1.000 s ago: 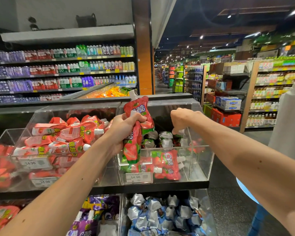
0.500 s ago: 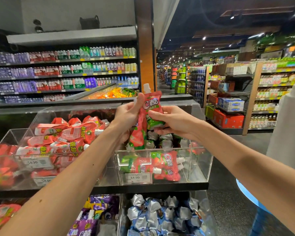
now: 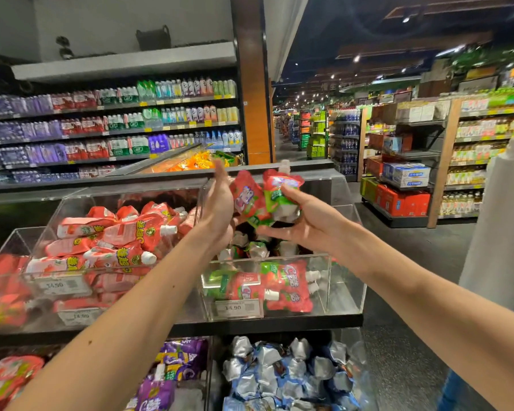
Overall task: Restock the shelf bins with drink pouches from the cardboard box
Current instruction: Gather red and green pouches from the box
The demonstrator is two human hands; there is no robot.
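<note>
Two drink pouches (image 3: pixel 251 200), red and green, stand upright above the clear bin (image 3: pixel 343 280), gripped from below by the right hand (image 3: pixel 306 223) with its thumb across the front. The left hand (image 3: pixel 218 206), fingers straight, stands just beside them, holding nothing.

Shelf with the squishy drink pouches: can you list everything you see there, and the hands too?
Held red-and-green spouted drink pouches: two, red and green, above the right bin.
Clear plastic right bin: one, see-through, upper shelf.
Binned red-and-green pouches: several, red and green, lying in the right bin.
Clear plastic left bin: one, see-through, upper shelf.
Red-and-white spouted pouches: many, red and white, heaped in the left bin.
Purple pouches: several, purple, lower shelf, left.
Silver-and-blue pouches: many, silver and blue, lower shelf, right.
White price labels: at least three, white, on bin fronts.
Left hand: one, open, beside the held pouches.
Right hand: one, gripping both held pouches.
</note>
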